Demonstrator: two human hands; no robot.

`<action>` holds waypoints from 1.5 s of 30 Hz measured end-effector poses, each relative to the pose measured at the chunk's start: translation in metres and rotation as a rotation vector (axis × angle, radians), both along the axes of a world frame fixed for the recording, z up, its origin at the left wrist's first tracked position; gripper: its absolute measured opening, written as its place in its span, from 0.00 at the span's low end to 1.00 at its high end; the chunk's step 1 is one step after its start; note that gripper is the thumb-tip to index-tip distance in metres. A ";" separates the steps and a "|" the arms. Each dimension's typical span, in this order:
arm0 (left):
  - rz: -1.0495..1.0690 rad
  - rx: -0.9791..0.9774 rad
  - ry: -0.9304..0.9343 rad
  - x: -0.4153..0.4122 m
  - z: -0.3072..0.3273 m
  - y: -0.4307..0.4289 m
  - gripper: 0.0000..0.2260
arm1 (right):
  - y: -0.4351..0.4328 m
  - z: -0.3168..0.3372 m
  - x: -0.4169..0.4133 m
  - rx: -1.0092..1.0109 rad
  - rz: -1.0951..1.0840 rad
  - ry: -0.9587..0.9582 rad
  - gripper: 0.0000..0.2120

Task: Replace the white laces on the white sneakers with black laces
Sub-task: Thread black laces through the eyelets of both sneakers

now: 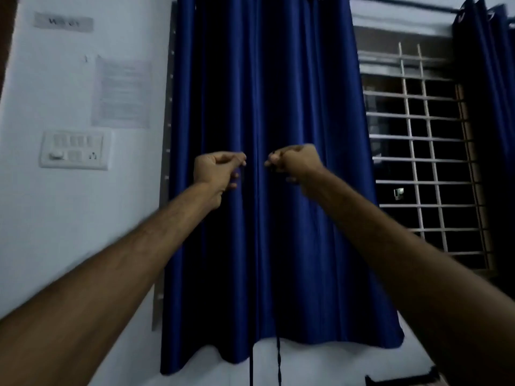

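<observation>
Both my arms are stretched up in front of a blue curtain. My left hand (217, 169) pinches one end of a black lace between thumb and fingertips. My right hand (295, 162) grips the other end with curled fingers. The two strands of the black lace (278, 360) hang straight down from my hands; against the dark curtain they are hard to see and show clearly only below its hem, running out of the bottom of the frame. No sneaker is in view.
The blue curtain (264, 190) hangs over a window with a white metal grille (423, 151) at the right. On the white wall at the left are a switch panel (73, 149) and a paper notice (121, 93). A dark object (401, 378) lies at the bottom right.
</observation>
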State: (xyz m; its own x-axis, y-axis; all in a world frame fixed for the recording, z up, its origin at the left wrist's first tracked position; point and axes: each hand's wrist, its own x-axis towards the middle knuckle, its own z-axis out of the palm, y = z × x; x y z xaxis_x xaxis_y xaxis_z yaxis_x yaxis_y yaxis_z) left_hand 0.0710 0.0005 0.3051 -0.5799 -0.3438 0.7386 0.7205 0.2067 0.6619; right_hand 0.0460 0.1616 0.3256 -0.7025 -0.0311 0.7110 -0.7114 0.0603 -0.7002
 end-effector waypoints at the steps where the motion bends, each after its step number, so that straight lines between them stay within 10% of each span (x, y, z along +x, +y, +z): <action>1: 0.020 0.009 -0.007 -0.001 -0.006 -0.007 0.05 | 0.003 -0.003 -0.001 -0.023 0.017 -0.031 0.04; 26: 0.336 -0.962 -0.854 -0.065 -0.430 -0.014 0.07 | 0.017 -0.469 -0.103 0.290 0.268 -0.710 0.04; 33: 0.006 -0.850 -1.324 -0.063 -0.447 0.001 0.20 | 0.011 -0.519 -0.105 0.104 0.402 -0.883 0.08; 37: 0.196 -0.570 -1.186 -0.059 -0.457 0.001 0.06 | 0.014 -0.527 -0.105 0.121 0.463 -0.841 0.10; 45: 0.212 -0.132 -1.073 -0.055 -0.476 0.013 0.15 | 0.004 -0.527 -0.104 0.279 0.376 -0.744 0.16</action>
State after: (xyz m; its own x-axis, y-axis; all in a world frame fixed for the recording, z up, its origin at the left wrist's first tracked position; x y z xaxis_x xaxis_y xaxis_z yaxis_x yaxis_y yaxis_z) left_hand 0.0160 0.0139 -0.1711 -0.8806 -0.4679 -0.0753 -0.2742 0.3735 0.8862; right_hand -0.0585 0.1655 -0.2019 -0.8890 -0.4579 0.0045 -0.0832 0.1519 -0.9849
